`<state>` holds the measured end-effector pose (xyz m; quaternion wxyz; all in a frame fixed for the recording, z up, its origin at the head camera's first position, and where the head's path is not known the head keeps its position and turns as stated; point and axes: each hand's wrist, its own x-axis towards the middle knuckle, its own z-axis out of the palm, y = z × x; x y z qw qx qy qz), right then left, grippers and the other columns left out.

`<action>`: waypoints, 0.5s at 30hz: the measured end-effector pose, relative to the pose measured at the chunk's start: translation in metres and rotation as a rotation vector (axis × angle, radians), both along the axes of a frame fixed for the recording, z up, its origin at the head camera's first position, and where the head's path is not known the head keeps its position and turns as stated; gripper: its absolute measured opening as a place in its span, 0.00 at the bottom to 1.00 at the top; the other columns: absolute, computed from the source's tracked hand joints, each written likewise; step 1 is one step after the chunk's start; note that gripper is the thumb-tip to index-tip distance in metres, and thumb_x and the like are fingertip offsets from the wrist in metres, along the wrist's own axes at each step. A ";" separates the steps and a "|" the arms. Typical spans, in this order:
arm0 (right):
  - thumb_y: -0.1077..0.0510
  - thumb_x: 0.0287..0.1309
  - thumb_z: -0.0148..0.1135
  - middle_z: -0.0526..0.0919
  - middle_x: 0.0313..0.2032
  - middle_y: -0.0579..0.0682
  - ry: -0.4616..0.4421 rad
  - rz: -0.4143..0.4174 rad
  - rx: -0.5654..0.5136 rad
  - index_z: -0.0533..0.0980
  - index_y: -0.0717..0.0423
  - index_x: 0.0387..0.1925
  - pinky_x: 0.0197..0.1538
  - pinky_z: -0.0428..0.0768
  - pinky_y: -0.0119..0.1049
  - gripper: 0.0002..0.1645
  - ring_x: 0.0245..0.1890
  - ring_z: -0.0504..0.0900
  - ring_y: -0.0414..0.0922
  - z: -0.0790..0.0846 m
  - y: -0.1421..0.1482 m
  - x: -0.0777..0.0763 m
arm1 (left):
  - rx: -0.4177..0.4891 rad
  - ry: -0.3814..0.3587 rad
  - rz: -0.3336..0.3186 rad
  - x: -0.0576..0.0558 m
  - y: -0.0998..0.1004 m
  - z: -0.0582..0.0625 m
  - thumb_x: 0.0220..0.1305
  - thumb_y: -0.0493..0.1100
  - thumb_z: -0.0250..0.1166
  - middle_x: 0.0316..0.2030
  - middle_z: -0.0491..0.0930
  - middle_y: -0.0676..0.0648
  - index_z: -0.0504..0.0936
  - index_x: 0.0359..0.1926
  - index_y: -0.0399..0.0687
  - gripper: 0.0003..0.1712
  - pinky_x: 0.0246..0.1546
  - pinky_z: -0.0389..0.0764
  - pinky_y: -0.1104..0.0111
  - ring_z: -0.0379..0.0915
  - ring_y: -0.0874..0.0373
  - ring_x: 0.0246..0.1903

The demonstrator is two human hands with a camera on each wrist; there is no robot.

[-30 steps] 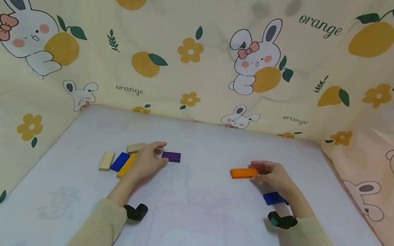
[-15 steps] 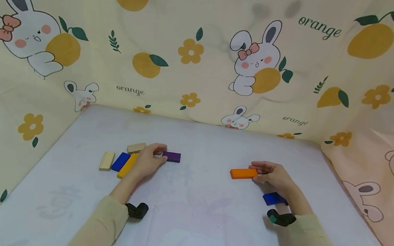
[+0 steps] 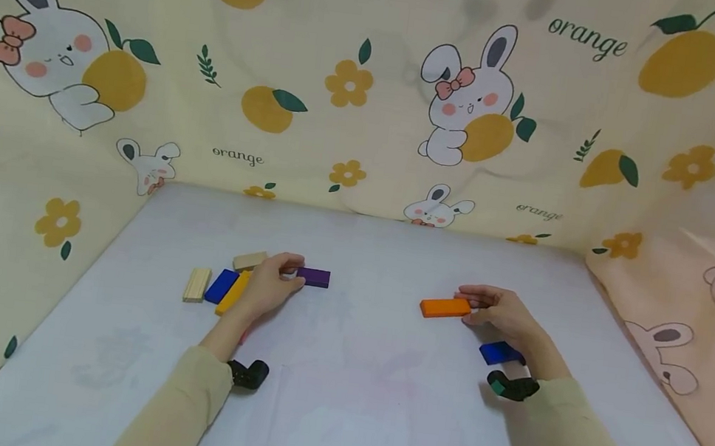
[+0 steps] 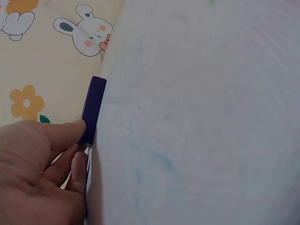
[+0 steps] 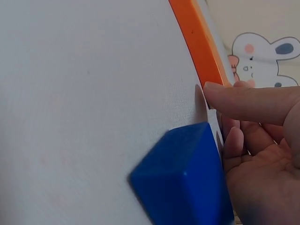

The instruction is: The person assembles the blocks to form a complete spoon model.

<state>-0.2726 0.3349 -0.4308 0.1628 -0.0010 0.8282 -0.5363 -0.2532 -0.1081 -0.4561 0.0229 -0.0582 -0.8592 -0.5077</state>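
My left hand (image 3: 269, 285) pinches the left end of a purple block (image 3: 317, 278) between thumb and fingers. In the left wrist view the thumb lies on the near end of the purple block (image 4: 94, 110). To the right, my right hand (image 3: 506, 317) pinches the right end of an orange block (image 3: 444, 308). The right wrist view has the thumb on the end of the orange block (image 5: 199, 42). Under the right wrist a blue block (image 3: 499, 353) lies on the table, seen large in the right wrist view as a blue block (image 5: 183, 173).
Left of the left hand lie a pale wooden block (image 3: 196, 285), a blue block (image 3: 222, 286), a yellow block (image 3: 232, 295) and another pale block (image 3: 249, 261). Part of a red piece (image 3: 243, 337) shows beside the left wrist. A printed cloth (image 3: 374, 91) surrounds the white table (image 3: 362, 402).
The head view has shifted slightly, so the scene sits a little higher. Both hands keep their hold, and the purple and orange blocks stay in place on the table.
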 end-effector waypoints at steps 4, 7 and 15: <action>0.72 0.51 0.70 0.78 0.58 0.57 -0.007 0.003 -0.015 0.70 0.63 0.65 0.51 0.75 0.26 0.38 0.54 0.72 0.54 0.000 -0.003 0.000 | -0.007 -0.005 -0.004 0.001 -0.003 -0.002 0.66 0.37 0.66 0.55 0.78 0.44 0.75 0.62 0.40 0.23 0.58 0.71 0.57 0.71 0.49 0.55; 0.73 0.51 0.69 0.78 0.58 0.57 -0.006 -0.002 -0.009 0.71 0.63 0.64 0.51 0.75 0.26 0.37 0.54 0.73 0.54 0.001 -0.003 0.000 | -0.003 -0.002 -0.011 0.000 -0.003 -0.003 0.66 0.37 0.66 0.55 0.78 0.44 0.75 0.62 0.41 0.24 0.59 0.71 0.58 0.71 0.50 0.56; 0.71 0.51 0.71 0.79 0.57 0.56 0.007 0.005 0.012 0.72 0.62 0.63 0.51 0.76 0.27 0.36 0.53 0.75 0.52 0.004 0.002 -0.003 | 0.007 0.012 -0.009 -0.001 -0.002 0.000 0.66 0.37 0.66 0.55 0.78 0.45 0.77 0.61 0.42 0.22 0.58 0.71 0.59 0.71 0.51 0.56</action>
